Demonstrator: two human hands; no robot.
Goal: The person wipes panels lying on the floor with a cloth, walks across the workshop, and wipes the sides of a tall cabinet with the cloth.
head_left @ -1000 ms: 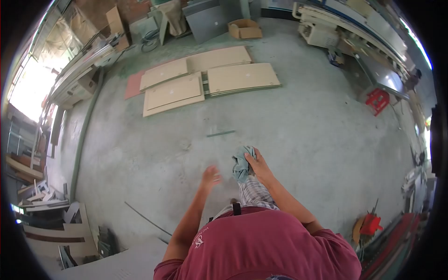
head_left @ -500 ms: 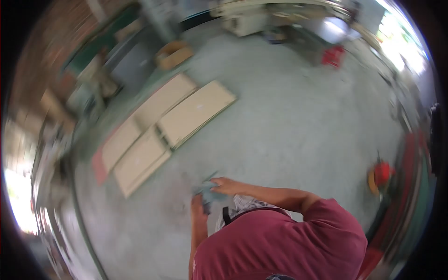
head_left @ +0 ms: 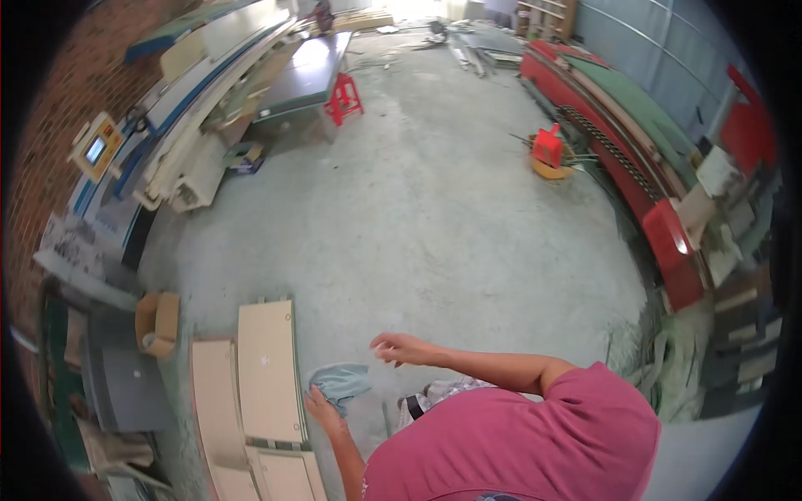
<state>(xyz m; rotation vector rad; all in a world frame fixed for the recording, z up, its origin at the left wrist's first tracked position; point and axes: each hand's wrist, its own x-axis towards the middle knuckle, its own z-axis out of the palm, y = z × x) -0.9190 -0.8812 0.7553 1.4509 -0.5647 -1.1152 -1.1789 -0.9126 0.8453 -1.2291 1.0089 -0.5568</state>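
My left hand [head_left: 323, 407] is closed on a blue-grey cloth [head_left: 341, 382], which hangs in front of my body with its loose end towards the right. My right hand [head_left: 403, 349] is up to the right of the cloth, apart from it, with its fingers curled. Something pale and see-through seems to be under those fingers, too faint to name. Beside my left hand, beige panels lie on the floor in stacks, the nearest being a long panel [head_left: 266, 367] with small round holes near its edge.
Left of the panels stand an open cardboard box [head_left: 157, 321] and a grey sheet [head_left: 125, 380]. A long machine with a control screen [head_left: 96, 150] runs along the left wall. Ahead is a red stool [head_left: 344, 98]. On the right are a red dustpan [head_left: 548, 146] and a long red machine [head_left: 618, 142].
My view has swung to the right, so the panels now appear lower left. My hands have moved apart; the right has come off the cloth, while the left keeps it.
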